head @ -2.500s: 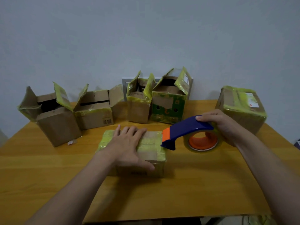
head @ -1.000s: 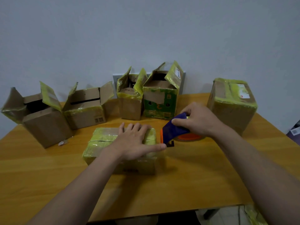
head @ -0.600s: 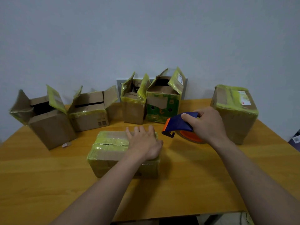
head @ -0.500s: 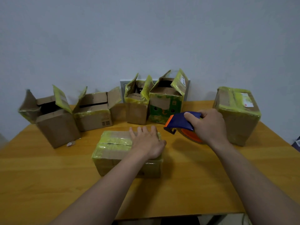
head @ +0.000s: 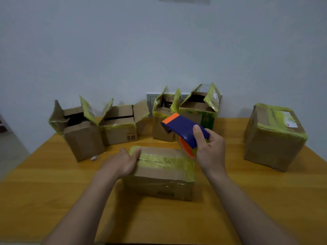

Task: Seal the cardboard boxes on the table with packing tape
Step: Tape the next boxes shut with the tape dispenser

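A low cardboard box (head: 162, 172) with yellowish tape along its closed top seam lies in the middle of the wooden table (head: 44, 191). My left hand (head: 123, 162) grips the box's left end, thumb on the top. My right hand (head: 210, 151) holds a blue tape dispenser (head: 184, 130) with an orange tip and an orange roll, raised above the box's right end and tilted up to the left.
Along the back stand several boxes with flaps up: one at far left (head: 79, 131), one beside it (head: 120, 126), a narrow one (head: 163, 121) and a green-printed one (head: 201, 110). A taped, closed box (head: 272, 137) stands at the right. A paper scrap (head: 94, 157) lies on the table.
My left hand slid from the top of the box to its left end. My right hand lifted the dispenser off the table and brought it over the box's right end.
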